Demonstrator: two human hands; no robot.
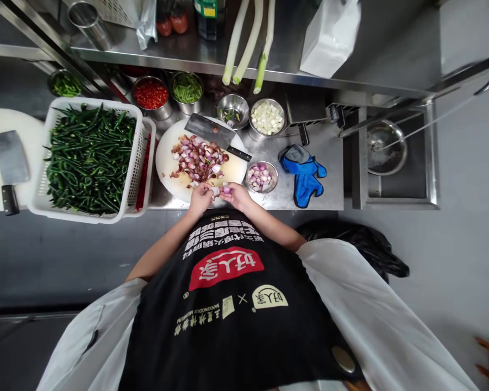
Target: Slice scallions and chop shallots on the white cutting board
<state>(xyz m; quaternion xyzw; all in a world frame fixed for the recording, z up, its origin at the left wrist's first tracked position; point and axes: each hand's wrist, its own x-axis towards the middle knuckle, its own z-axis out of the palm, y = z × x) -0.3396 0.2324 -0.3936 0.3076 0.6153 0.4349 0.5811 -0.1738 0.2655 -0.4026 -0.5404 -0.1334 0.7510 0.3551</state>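
My right hand (237, 196) is closed around a purple shallot (227, 189) at the front edge of the white round cutting board (169, 176). Close beside it, my left hand (201, 196) pinches a pale piece (214, 191), perhaps shallot or its skin. Behind both hands lies a heap of shallots and loose brown skins (199, 157). A cleaver (209, 133) rests flat on the board behind the heap, its black handle pointing right. Right of the board stands a metal bowl of peeled shallots (262, 177).
At left, a white basket of green chilies (92, 157) stands near a second board with a cleaver (11, 157). Metal containers hold chopped red chilies (150, 95), green pieces (187, 88) and white cubes (268, 118). Blue gloves (303, 174) lie right; scallions (244, 43) overhang the shelf.
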